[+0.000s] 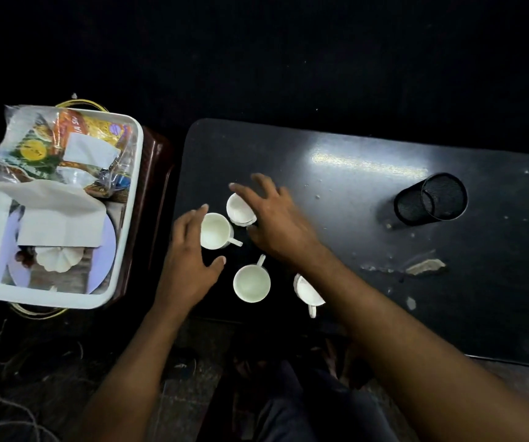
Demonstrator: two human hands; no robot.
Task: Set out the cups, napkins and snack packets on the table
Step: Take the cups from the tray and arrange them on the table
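Several white cups stand upright on the dark table (pixel 368 218). My left hand (pixel 189 260) spreads beside the left cup (pixel 214 231), fingertips touching its rim, thumb apart. My right hand (pixel 272 215) hovers with fingers spread over the far cup (pixel 239 209), partly hiding it. A third cup (pixel 252 283) sits near the front edge, and a fourth cup (pixel 307 293) is half hidden under my right forearm. Snack packets (pixel 49 145) and white napkins (pixel 62 215) lie in the white tray (pixel 129 193) to the left.
A black mesh pen holder (pixel 432 199) lies on its side at the table's right. Crumbs and a scrap (pixel 424 266) litter the table's middle right. The tray also holds a plate (pixel 106 250) and a white ribbed lid (pixel 59 258), resting on a brown stand (pixel 157 173).
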